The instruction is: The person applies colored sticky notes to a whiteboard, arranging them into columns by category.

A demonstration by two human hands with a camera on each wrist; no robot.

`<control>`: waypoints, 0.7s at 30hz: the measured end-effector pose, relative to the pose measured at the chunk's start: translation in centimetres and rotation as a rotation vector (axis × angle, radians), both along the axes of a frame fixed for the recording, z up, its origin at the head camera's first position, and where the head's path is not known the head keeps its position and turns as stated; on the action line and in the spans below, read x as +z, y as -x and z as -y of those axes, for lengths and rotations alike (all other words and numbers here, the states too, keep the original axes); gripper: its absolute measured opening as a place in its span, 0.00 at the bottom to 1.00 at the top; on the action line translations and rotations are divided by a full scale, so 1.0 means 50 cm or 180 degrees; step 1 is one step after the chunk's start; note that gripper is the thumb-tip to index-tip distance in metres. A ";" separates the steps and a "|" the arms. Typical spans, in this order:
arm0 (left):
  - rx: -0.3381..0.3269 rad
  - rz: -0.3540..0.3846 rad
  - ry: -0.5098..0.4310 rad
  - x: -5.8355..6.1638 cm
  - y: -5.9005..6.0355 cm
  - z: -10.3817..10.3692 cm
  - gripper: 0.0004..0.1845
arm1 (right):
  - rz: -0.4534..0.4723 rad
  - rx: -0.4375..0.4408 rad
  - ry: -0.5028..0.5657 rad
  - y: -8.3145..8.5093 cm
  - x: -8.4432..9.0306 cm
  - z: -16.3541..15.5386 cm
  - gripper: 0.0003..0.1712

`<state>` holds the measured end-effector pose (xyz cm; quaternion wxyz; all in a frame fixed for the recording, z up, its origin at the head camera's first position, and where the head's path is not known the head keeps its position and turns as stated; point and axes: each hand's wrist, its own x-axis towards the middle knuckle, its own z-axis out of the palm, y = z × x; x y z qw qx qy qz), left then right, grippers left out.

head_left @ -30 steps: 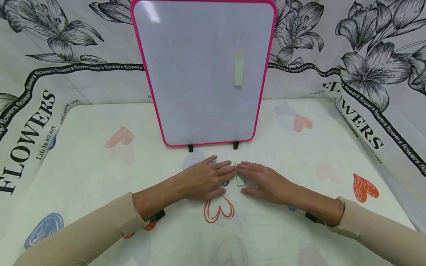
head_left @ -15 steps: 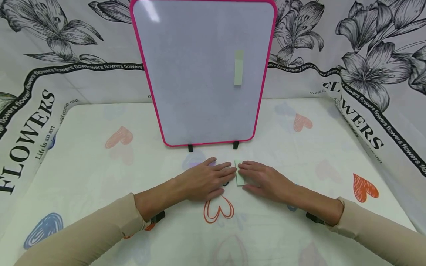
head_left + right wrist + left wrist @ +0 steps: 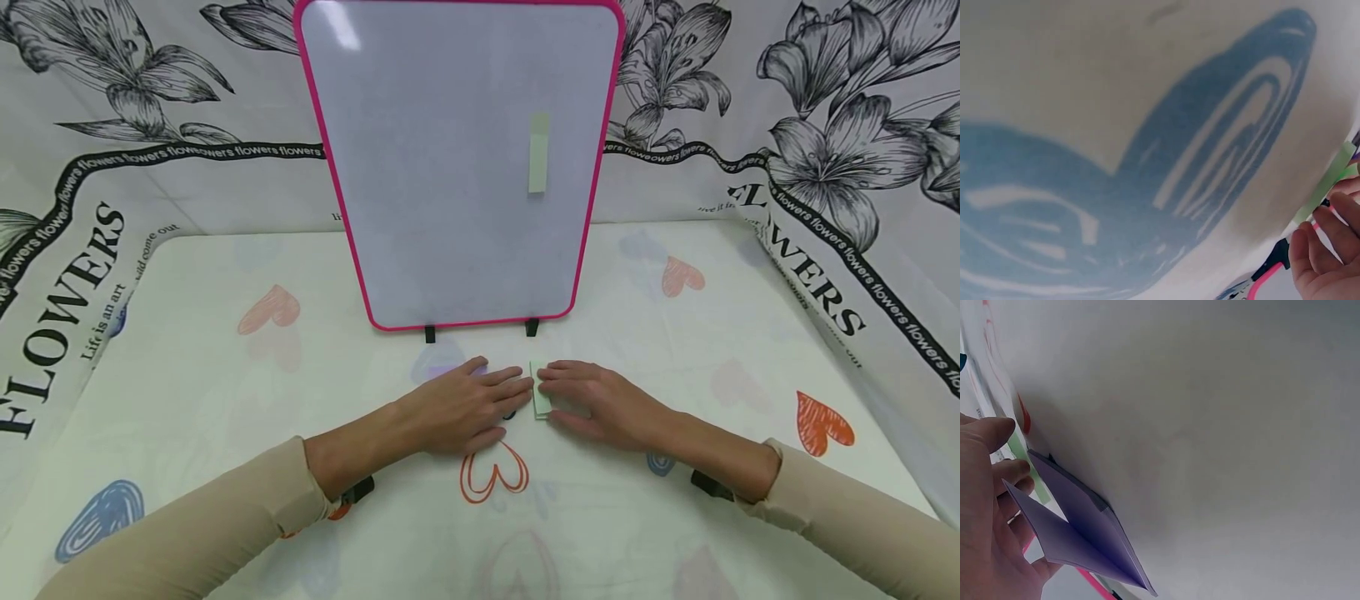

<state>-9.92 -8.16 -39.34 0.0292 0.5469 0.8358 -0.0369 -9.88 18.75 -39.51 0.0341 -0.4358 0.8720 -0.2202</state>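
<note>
A small green sticky note pad (image 3: 540,398) lies on the table between the two hands. The left hand (image 3: 465,406) lies flat with its fingers stretched towards the pad's left edge. Beneath its palm, in the left wrist view, a purple sticky note pad (image 3: 1094,519) shows with its top sheet raised; the head view mostly hides it. The right hand (image 3: 600,400) rests its fingertips on the green pad from the right, fingers slightly bent and thumb near the lower corner. In the right wrist view the green pad (image 3: 1329,181) appears as a narrow strip beside the fingers.
A pink-framed whiteboard (image 3: 450,167) stands behind the hands on black feet (image 3: 430,334). One pale green sticky note (image 3: 537,158) is stuck to its right part. A white cloth (image 3: 225,400) printed with hearts covers the table.
The right fingertips have drawn back slightly to the right, showing more of the green pad. The left hand has barely moved.
</note>
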 end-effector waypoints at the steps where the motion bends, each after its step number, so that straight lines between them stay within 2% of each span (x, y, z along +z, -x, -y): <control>1: 0.0000 -0.0002 0.0002 0.000 0.000 0.000 0.30 | -0.0011 0.0011 0.0037 0.000 0.001 0.000 0.20; 9: 0.0031 0.0069 -0.0016 0.001 -0.003 0.000 0.29 | -0.0134 0.0009 0.0207 0.004 -0.001 0.003 0.12; 21: -0.0024 -0.0019 -0.0060 0.004 -0.007 -0.001 0.29 | -0.0299 0.0055 0.0329 0.007 -0.001 0.010 0.07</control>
